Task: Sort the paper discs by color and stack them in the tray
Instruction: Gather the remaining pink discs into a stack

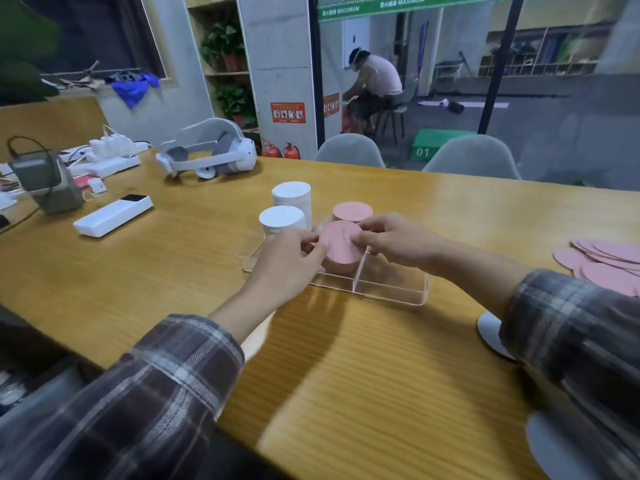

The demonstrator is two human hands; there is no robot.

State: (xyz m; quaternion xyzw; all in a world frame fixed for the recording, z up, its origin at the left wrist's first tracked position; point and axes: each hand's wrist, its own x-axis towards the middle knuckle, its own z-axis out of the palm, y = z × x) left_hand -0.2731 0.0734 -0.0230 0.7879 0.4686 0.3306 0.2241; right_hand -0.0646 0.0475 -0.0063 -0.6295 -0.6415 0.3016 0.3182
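Both hands are on the near pink stack [341, 249], which stands upright in the clear tray [393, 295], just left of a divider wall. The left hand [287, 252] has its fingers curled in, tips pinching the stack's left rim. The right hand [393, 241] answers from the other side, thumb and fingers narrowed onto the right rim. The top disc faces up and leans a little toward the camera, with faint lettering running across it.

Just behind sits a second pink stack [352, 212], shorter. To its left stand two white stacks [292, 199], upright columns, one behind the other. The tray's long side runs left to right across the wooden table [363, 375]. Far right, loose pink discs [602, 263] lie fanned flat, well apart from the tray.

Plaid sleeves [180, 368] cover both forearms. Further left are a white headset [207, 150] and a white bar-shaped device [112, 214]. Two grey chairs [349, 150] face the far edge, and a seated person [374, 84] bends forward in the room beyond.
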